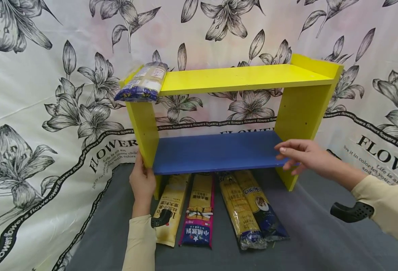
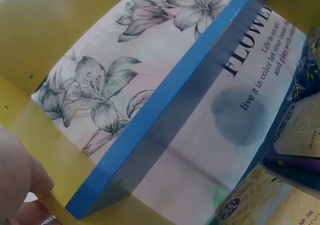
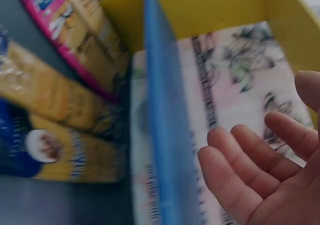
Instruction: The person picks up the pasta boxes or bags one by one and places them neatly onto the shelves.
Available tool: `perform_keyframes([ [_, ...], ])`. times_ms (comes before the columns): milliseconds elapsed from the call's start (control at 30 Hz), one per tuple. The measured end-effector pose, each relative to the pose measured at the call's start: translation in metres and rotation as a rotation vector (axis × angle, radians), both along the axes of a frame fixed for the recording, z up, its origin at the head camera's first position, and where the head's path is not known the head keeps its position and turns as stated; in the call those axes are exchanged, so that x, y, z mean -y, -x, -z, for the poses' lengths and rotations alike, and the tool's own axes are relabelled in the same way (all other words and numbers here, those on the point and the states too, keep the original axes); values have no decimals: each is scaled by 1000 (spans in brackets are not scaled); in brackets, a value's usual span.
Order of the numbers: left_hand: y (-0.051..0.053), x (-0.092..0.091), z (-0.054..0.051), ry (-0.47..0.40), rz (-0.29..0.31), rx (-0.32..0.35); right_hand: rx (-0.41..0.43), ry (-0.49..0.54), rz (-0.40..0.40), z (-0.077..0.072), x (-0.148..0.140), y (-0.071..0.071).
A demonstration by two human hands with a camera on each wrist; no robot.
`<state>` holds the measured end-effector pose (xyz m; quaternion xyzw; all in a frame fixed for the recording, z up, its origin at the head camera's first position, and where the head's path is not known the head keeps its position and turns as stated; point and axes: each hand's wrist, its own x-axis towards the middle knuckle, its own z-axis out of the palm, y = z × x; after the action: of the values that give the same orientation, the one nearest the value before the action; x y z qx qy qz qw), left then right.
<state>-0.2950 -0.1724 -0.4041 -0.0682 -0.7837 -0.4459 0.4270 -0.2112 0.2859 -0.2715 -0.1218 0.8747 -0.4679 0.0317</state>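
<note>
A small yellow shelf unit [image 1: 302,109] with a blue middle board [image 1: 216,152] stands in front of me. My left hand [image 1: 142,180] grips the lower part of its left side panel [image 1: 143,130], with the thumb [image 2: 22,170] on the near side in the left wrist view. By the right end of the blue board is my right hand [image 1: 298,156], its fingers [image 3: 255,160] loosely bent and apart, holding nothing. Whether it touches the board I cannot tell. A pasta bag [image 1: 146,81] lies on the left end of the yellow top board [image 1: 233,79].
Under the blue board, several pasta packs lie on the grey cloth [image 1: 307,233]: a yellow one [image 1: 170,214], a pink-edged one [image 1: 197,218], a clear-ended one [image 1: 241,214] and a blue-ended one [image 1: 261,207]. A flower-printed curtain [image 1: 67,113] hangs behind.
</note>
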Motion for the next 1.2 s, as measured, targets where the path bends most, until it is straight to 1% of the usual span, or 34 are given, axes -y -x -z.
perform_keyframes([
  [133,1,0,1,-9,0,9,67,-22,-26,35,-7,0],
  [300,1,0,1,-11,7,1,129,-23,-17,75,-8,0],
  [467,0,0,0,-21,15,8,172,-63,1,105,-2,5],
  [567,0,0,0,-21,13,7,190,-96,-6,120,5,8],
  [733,0,1,2,-10,15,1,205,-129,5,139,19,10],
  [833,0,0,2,-10,15,7,189,-180,-1,146,26,12],
  [1033,0,0,2,-17,15,18,126,-276,-27,153,33,18],
  [1200,0,0,0,-11,12,-1,76,-335,-50,157,37,21],
])
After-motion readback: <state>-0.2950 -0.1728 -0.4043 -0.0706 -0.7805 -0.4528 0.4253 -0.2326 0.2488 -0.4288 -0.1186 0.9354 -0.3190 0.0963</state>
